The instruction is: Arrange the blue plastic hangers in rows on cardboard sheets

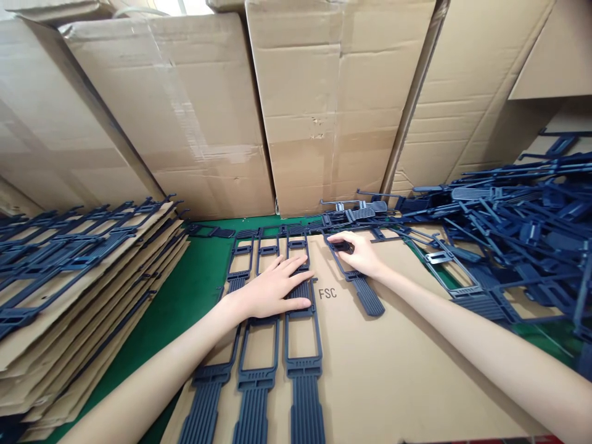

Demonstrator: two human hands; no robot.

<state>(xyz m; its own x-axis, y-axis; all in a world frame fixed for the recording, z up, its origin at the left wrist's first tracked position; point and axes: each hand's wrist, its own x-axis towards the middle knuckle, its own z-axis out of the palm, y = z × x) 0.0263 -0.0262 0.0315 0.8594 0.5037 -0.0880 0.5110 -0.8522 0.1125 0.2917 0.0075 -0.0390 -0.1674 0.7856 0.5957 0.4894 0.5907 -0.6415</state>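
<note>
A brown cardboard sheet marked "FSC" lies flat on the green table. Three dark blue plastic frame parts lie side by side on its left half, with more in a row behind them. My left hand rests flat on these laid parts, fingers stretched out. My right hand grips the upper end of another blue frame part, which lies at a slant on the bare cardboard just right of the row.
At the right sits a tangled heap of loose blue parts. A stack of cardboard sheets layered with blue parts stands at the left. Large cardboard boxes wall off the back. Green table surface shows between stack and sheet.
</note>
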